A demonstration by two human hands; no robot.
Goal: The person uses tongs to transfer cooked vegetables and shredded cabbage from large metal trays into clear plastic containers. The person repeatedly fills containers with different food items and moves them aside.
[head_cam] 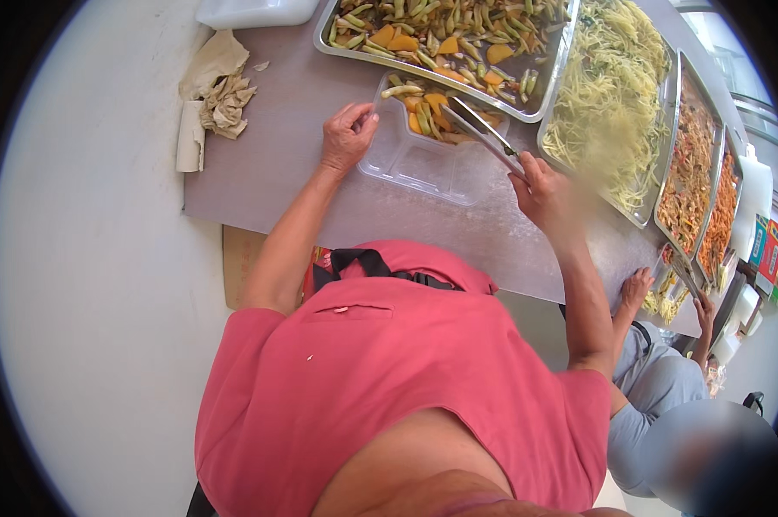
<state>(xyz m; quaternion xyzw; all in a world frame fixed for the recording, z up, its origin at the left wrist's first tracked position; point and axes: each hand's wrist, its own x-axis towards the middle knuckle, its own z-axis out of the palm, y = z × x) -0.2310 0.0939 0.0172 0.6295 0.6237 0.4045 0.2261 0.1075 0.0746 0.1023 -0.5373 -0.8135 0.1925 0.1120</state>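
My left hand [349,136] pinches the left rim of a clear plastic compartment meal container [421,169] on the table. In the container's far compartment lie green bean pieces and orange vegetable slices [435,101]; bare plastic shows in its near compartments. Metal tongs [492,137] are gripped in my right hand [543,194], their tips over the food in that far compartment. Whether the tips hold any food cannot be made out. Just beyond the container stands a large metal tray [525,116] of the same beans and orange slices.
To the right are trays of pale shredded vegetable [612,110], a chopped mixed dish [686,168] and orange shreds [722,207]. A co-worker's hands [636,287] work at another container with tongs. Crumpled brown paper [224,103], a paper roll [190,136] and a white plastic container [256,11] sit left.
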